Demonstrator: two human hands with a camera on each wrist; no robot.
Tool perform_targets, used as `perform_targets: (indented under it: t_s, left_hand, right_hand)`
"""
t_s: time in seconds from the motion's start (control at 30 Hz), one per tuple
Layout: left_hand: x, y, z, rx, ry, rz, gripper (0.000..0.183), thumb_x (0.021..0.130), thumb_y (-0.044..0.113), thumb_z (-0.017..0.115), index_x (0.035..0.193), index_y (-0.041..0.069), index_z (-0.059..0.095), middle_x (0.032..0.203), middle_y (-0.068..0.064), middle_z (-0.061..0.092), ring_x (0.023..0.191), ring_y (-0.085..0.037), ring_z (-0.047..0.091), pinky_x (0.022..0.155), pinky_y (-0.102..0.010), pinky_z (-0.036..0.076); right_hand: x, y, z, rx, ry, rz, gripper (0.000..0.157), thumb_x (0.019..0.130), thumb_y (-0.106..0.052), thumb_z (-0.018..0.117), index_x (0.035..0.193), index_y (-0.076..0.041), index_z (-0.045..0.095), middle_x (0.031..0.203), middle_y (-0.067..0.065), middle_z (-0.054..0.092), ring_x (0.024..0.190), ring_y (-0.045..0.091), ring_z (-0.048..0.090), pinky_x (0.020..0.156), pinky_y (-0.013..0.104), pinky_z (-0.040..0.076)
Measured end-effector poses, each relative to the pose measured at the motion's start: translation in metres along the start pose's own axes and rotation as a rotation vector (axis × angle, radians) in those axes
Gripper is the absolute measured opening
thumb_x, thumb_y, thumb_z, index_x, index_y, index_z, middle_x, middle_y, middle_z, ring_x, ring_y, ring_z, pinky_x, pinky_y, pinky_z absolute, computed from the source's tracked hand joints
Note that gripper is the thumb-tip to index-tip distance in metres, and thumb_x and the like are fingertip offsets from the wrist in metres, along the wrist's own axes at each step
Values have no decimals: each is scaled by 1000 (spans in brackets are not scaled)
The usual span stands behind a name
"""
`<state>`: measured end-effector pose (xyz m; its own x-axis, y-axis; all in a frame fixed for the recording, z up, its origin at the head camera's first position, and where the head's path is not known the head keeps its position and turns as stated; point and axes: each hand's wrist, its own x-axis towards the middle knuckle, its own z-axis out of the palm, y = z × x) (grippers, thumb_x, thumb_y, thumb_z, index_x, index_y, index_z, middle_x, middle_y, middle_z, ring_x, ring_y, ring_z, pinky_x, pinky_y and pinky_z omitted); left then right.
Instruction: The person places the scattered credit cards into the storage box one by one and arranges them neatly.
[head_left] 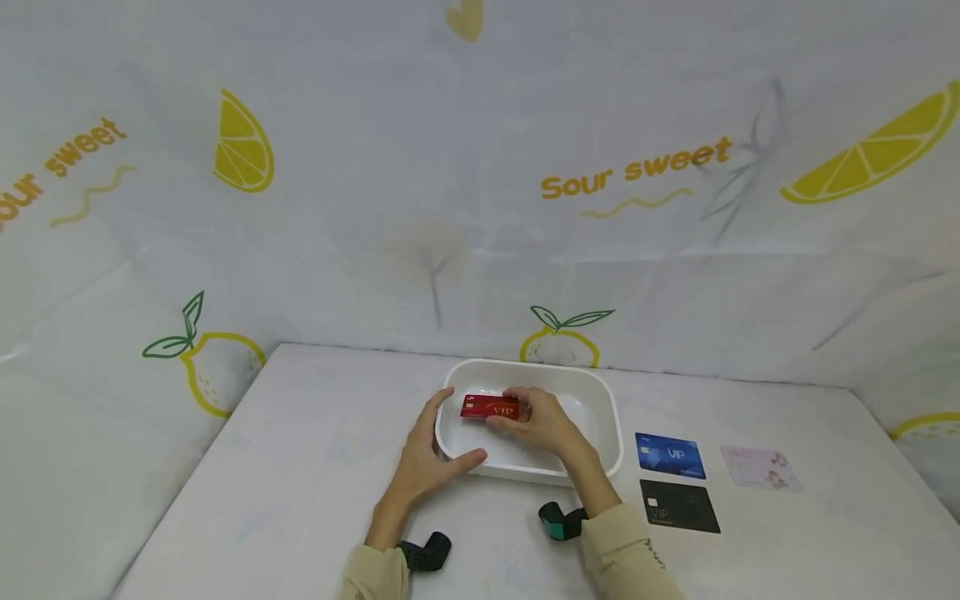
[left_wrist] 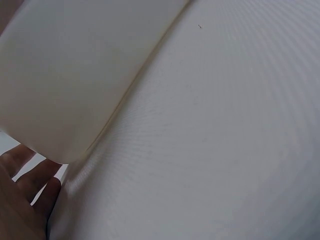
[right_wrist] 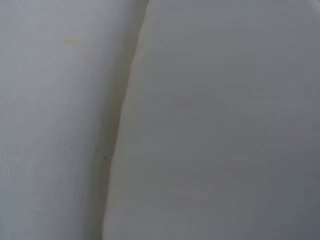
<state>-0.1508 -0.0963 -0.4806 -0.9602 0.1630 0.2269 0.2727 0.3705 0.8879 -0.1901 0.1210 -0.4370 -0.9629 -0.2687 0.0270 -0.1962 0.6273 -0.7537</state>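
A red VIP card is inside the white plastic bin, toward its left end. My right hand reaches over the bin's front rim and pinches the card's right end between thumb and fingers. Around the bin's left end my left hand holds on, thumb at the front rim and index finger along the left side. In the left wrist view, its fingers meet the bin's outer wall. The right wrist view has only the bin's wall and the tabletop, with no fingers showing.
Right of the bin lie a blue VIP card, a black VIP card and a pale pink card. The white table ends at a lemon-printed cloth backdrop. Dark devices are worn at both wrists.
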Motion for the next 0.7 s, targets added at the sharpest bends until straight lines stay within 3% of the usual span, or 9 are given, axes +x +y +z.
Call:
perform_targets:
  t_s: [0.33, 0.53, 0.7]
  left_hand:
    - [1, 1, 0, -7, 3, 7, 98, 74, 41, 87, 156, 17, 38, 161, -10, 43, 145, -34, 46, 116, -63, 38]
    - [0, 0, 0, -11, -1, -6, 98, 73, 41, 86, 156, 19, 38, 161, -10, 44, 144, -33, 47, 115, -63, 39]
    - [0, 0, 0, -6, 1, -9, 98, 74, 42, 86, 156, 20, 38, 160, -10, 44, 145, -33, 46, 115, -63, 39]
  right_hand:
    - [2, -1, 0, -20, -30, 50, 57, 87, -24, 82, 130, 8, 63, 94, 12, 64, 82, 17, 51, 68, 22, 41]
    - [3, -1, 4, -43, -32, 74, 57, 86, -23, 83, 130, 7, 63, 80, 8, 55, 76, 15, 46, 64, 22, 36]
    - [3, -4, 7, -71, -12, 107, 59, 84, -23, 85, 132, 4, 63, 81, 6, 54, 80, 15, 47, 67, 24, 37]
